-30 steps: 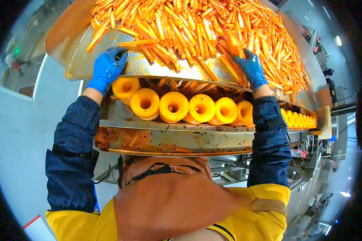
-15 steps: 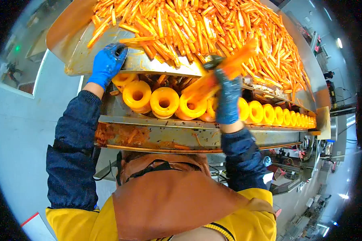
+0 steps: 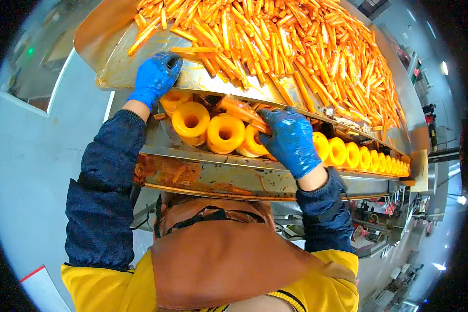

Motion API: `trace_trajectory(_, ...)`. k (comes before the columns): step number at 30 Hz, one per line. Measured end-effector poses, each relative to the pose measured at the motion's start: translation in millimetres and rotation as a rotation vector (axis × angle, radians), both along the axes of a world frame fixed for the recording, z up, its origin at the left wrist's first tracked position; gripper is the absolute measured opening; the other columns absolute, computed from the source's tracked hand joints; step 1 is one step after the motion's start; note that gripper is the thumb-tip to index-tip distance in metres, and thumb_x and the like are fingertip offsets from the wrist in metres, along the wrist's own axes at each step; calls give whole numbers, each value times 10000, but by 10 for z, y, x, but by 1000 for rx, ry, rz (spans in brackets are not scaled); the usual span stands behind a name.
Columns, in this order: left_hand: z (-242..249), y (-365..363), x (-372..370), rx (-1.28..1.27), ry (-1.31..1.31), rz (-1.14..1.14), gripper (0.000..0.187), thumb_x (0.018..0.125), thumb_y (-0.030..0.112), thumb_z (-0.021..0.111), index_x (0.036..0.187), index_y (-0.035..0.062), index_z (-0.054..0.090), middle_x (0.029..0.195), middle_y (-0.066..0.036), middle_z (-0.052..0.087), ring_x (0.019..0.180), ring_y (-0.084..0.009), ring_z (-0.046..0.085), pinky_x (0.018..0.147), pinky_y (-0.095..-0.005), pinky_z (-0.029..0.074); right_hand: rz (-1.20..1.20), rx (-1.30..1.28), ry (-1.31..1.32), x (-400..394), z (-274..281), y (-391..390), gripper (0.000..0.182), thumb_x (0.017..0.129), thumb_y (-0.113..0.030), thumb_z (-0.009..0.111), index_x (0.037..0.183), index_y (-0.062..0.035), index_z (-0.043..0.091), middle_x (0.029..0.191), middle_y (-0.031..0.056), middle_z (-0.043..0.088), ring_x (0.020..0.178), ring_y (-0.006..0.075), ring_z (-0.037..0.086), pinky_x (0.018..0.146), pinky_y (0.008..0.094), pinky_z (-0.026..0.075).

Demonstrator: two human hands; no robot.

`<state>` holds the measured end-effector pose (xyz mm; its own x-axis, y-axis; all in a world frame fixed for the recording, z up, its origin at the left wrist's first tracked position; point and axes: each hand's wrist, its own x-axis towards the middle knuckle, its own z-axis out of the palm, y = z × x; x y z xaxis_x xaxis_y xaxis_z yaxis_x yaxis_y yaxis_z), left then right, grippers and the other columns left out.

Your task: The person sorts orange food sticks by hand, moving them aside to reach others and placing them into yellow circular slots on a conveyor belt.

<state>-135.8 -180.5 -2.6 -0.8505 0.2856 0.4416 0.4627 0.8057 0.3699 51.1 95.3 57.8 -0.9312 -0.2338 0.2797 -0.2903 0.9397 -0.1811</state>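
My right hand [image 3: 291,138], in a blue glove smeared dark, is closed on a small bundle of orange, sauce-coated sticks [image 3: 239,111]. The bundle lies slanted over the row of yellow ring-mouthed cups [image 3: 225,133], and its lower end is hidden by my fingers. At the left corner of the metal tray [image 3: 119,60], my left hand [image 3: 157,78] rests with its fingers curled. Its glove is blue too, with dark stained tips, and what lies under them is hidden. A loose stick [image 3: 194,50] lies just beside those fingertips.
A large heap of orange sticks [image 3: 317,47] covers much of the tray. The yellow cups run right along a metal channel. Nearer my body, a metal ledge [image 3: 208,179] carries red-orange residue. Machinery and worktables [image 3: 379,223] stand farther right.
My right hand has come down and turned from over the tray's front edge to the cups, with the sticks lowered. My left hand stays at the tray corner. The whole view has shifted slightly right.
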Motion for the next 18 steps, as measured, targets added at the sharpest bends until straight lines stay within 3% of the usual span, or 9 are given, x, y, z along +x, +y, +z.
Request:
trace_trajectory(2, 3, 1, 9, 10, -4, 6, 266, 852, 319, 573, 959, 97, 671, 990, -133, 656, 913, -323, 616, 803, -400, 497, 73, 322, -66, -38, 89, 18, 206, 735, -252, 660, 893, -121, 671, 762, 118, 657, 696, 303, 643, 619, 408, 522)
trace_trajectory(5, 28, 8, 21, 4, -22, 19, 269, 854, 326, 566, 962, 103, 672, 990, -129, 655, 911, -321, 617, 800, -401, 498, 93, 442, -231, -93, 30, -118, 109, 766, -200, 609, 815, -118, 662, 728, 123, 646, 702, 314, 644, 596, 424, 518)
trace_trajectory(7, 7, 3, 3, -11, -36, 31, 274, 857, 330, 560, 966, 106, 673, 990, -128, 654, 912, -320, 617, 799, -402, 498, 156, 408, -192, -120, 9, -233, 152, 788, -154, 570, 905, -106, 653, 752, 125, 644, 715, 309, 649, 586, 425, 517)
trace_trajectory(9, -14, -5, -12, -8, 30, 11, 277, 863, 337, 548, 957, 110, 675, 982, -131, 654, 914, -322, 616, 801, -404, 498, 347, 228, -189, -146, 100, -319, 265, 795, -118, 554, 1053, -98, 612, 818, 133, 645, 733, 305, 652, 584, 425, 518)
trace_trajectory(10, -22, -7, -9, -6, 27, 18, 277, 863, 337, 548, 957, 110, 675, 982, -131, 654, 914, -322, 616, 801, -404, 498, 365, 168, -225, -175, 108, -300, 428, 781, -106, 586, 1205, -88, 534, 885, 155, 639, 757, 327, 645, 614, 437, 522)
trace_trajectory(13, -19, -7, -14, 6, -4, 35, 280, 866, 345, 539, 946, 115, 679, 979, -132, 653, 915, -328, 614, 803, -409, 496, 307, 59, -335, -208, 88, -168, 518, 745, -99, 628, 1249, -81, 508, 901, 190, 626, 790, 365, 632, 655, 454, 518)
trace_trajectory(14, -18, -10, -16, 19, -33, 20, 300, 861, 348, 551, 969, 95, 672, 998, -146, 648, 927, -340, 609, 814, -410, 492, 264, 42, -433, -218, 49, -102, 601, 739, -132, 664, 1309, -146, 473, 1076, 193, 608, 897, 373, 617, 747, 440, 512)
trace_trajectory(17, 3, 0, -8, 20, -75, 16, 323, 856, 349, 563, 989, 74, 667, 1019, -159, 644, 938, -351, 606, 826, -410, 488, 315, -234, -310, -164, -144, -12, 595, 741, -138, 696, 1299, -123, 489, 1106, 183, 611, 944, 348, 616, 805, 395, 504)
trace_trajectory(18, -6, 4, -10, 5, -87, 30, 321, 857, 348, 562, 986, 74, 668, 1021, -158, 643, 938, -349, 606, 826, -409, 488, 237, -329, -260, -99, -139, -10, 445, 768, -133, 698, 1194, -78, 580, 1076, 166, 629, 963, 318, 617, 836, 360, 487)
